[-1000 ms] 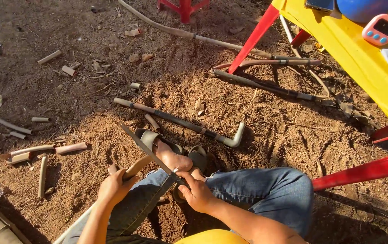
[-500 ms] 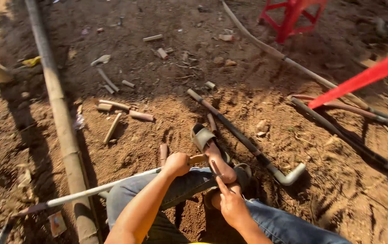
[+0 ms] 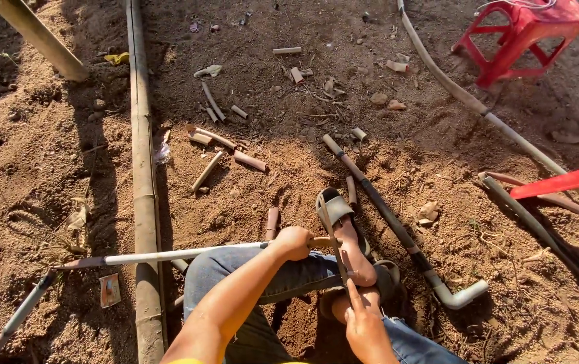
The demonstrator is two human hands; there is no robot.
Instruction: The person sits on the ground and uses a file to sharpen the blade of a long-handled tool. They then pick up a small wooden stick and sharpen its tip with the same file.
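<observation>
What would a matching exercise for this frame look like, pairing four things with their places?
Things:
1. thin white pipe
2. red plastic stool
3. long bamboo pole
4. pipe with elbow joint

Places:
A. top right corner
B. gripped in the left hand, stretching off to the left
C. lying on the dirt right of the sandalled foot
D. running up the left part of the ground, under the thin pipe

Pairs: 1-B, 2-A, 3-D, 4-C
</observation>
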